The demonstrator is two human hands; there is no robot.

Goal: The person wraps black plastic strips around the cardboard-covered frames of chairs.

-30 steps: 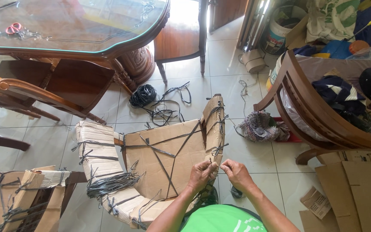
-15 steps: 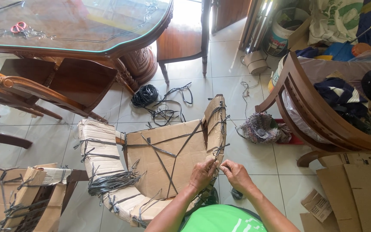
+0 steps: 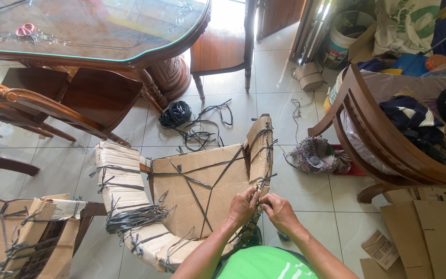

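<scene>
Starting left of the cardboard-wrapped chair [image 3: 202, 191], a second wrapped chair [image 3: 21, 232] stands bound with the same dark strapping, probably finished and set aside. Up and left of the landmark chair, a glass-topped wooden table [image 3: 94, 26] carries red scissors [image 3: 24, 29], within reach for cutting cord. Just behind the wrapped chair, a coil of black strap [image 3: 175, 113] trails loose ends across the tiles, feeding the binding.

At the chair's right arm, near its front end, the left hand [image 3: 242, 205] is closed, its fingers pinching a dark strap [image 3: 258, 199] against the cardboard, seemingly to keep tension while it is tied. Just right of it, nearly touching, the right hand [image 3: 280, 212] is curled with fingertips on that same strap end, so both hold it taut between them.

Further right of the wrapped chair sit a bare wooden armchair [image 3: 383, 139] piled with clothes and flat cardboard sheets [image 3: 429, 227].

Compared with a second earlier, the two hands have drawn closer together on the strap; the chair itself has not shifted.
</scene>
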